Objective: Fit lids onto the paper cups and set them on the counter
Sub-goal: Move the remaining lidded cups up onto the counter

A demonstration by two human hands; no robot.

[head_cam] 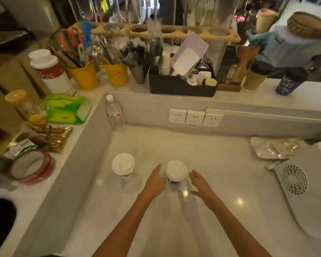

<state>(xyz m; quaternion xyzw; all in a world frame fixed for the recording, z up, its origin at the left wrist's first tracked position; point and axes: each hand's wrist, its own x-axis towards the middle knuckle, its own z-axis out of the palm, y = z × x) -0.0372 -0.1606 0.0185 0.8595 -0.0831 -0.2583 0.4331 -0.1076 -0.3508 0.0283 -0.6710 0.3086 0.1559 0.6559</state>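
Note:
Two paper cups stand on the pale counter (220,164), each capped with a white lid. The left cup (123,164) stands alone, a hand's width from the other. The right cup (176,171) shows a dark printed wall under its lid. My left hand (154,179) is open just to the left of that cup, fingers straight and pointing away. On the cup's other side my right hand (199,183) is open too, with a small gap to the cup. Neither hand holds anything.
A clear water bottle (115,113) stands in the back left corner below the raised ledge. Wall sockets (195,117) line the back wall. A crumpled plastic bag (274,147) and a white appliance with a round vent (295,179) lie at the right. Two lidded cups (256,75) stand on the upper shelf.

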